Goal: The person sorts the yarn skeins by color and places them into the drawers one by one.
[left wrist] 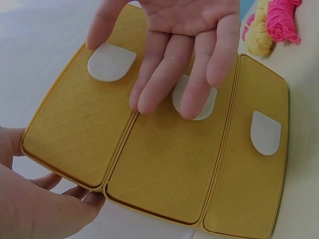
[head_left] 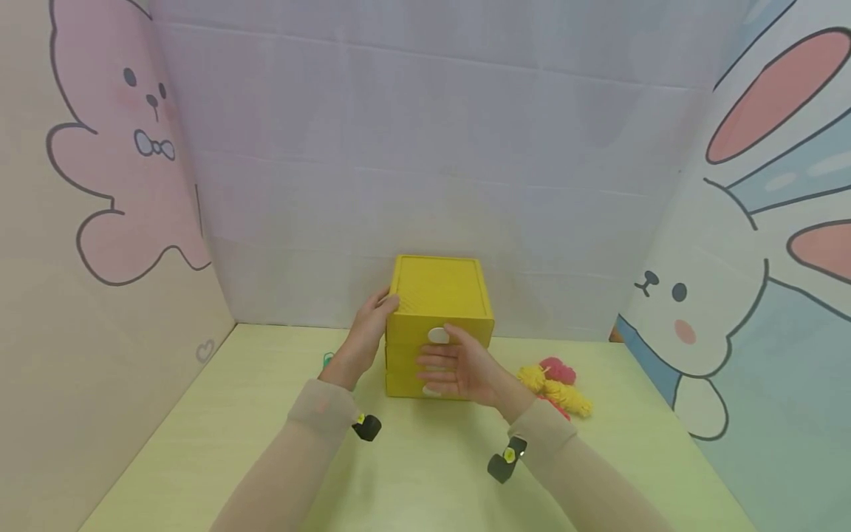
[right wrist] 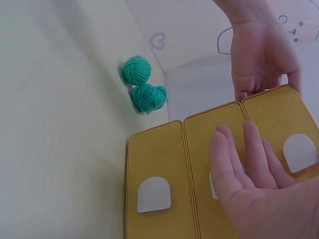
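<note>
A small yellow three-drawer box (head_left: 439,284) stands at the back of the table, its textured fronts facing me. White rounded tabs mark the drawers, including the top tab (left wrist: 111,62) and the bottom tab (right wrist: 154,194). My left hand (head_left: 364,336) holds the box at its upper left side, thumb over the top edge and fingers along the side wall. In front of the drawers is my right hand (head_left: 468,369), palm toward the left and fingers extended. Its thumb tip is right at the top tab, while the fingers partly cover the middle tab (left wrist: 204,112). All drawers sit closed.
Right of the box lie yellow yarn (head_left: 565,397) and pink yarn (head_left: 558,369) in bundles. Two teal yarn bundles, a round ball (right wrist: 136,70) and a looser one (right wrist: 149,98), lie left of it. A pale cloth wall (head_left: 439,148) rises close behind; printed side walls flank the table.
</note>
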### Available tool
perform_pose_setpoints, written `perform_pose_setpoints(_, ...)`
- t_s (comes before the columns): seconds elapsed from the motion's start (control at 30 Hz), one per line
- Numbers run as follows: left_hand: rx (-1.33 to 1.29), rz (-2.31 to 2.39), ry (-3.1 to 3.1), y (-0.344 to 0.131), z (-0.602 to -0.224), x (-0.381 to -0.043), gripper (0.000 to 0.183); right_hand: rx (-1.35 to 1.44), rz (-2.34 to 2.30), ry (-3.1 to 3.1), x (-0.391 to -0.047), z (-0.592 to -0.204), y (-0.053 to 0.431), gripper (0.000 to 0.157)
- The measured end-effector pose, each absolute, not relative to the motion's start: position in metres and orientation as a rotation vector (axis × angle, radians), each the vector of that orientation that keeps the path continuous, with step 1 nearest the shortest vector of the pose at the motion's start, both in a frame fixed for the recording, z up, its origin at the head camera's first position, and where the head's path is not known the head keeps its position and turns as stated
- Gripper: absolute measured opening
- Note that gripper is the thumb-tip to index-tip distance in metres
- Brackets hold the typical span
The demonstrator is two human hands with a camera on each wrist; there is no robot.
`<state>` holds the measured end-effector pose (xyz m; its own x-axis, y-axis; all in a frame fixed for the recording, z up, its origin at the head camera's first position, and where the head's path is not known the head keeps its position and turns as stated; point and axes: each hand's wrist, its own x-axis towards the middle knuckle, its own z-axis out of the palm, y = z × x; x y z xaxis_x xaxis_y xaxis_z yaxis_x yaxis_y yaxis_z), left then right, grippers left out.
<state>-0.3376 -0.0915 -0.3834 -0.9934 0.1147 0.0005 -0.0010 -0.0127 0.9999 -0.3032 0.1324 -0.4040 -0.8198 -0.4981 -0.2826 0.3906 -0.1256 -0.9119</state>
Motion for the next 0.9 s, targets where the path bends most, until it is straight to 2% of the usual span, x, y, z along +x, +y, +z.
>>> perform_pose_setpoints(0.53,0.146,2.239,2.071,-0.0883,-0.3809,-0.3362,0.064,-0.088,-2.055,1.617,-0.3036,-0.4050,0.1294,0.072)
perform_pose_setpoints(0.9,0.163,2.235,2.071,-0.0901,-0.3814,-0.3357,0.064,-0.166,-2.063,1.672,-0.3023,-0.4090,0.1290,0.072)
